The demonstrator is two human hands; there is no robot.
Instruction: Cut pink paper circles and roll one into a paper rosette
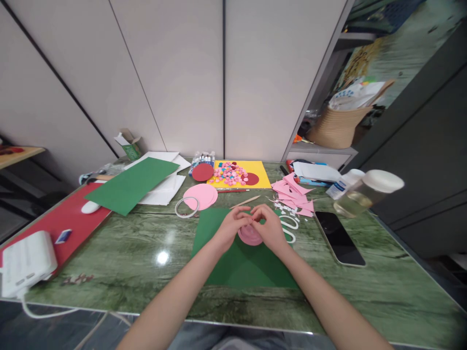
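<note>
So there's a green marbled surface [120,272] up against pale panels [182,73], with a woven basket [337,127] at upper right. Middle of the frame, both hands are over a green sheet [248,272]. Left hand [231,226] and right hand [269,227] have half-curled fingers, fingertips almost meeting above a pink disc [251,236]. Can't tell if they're pinching anything, too small. Pink paper scraps [294,194] and a dark phone [339,238] sit right of them, pink circles [204,195] upper left.
</note>
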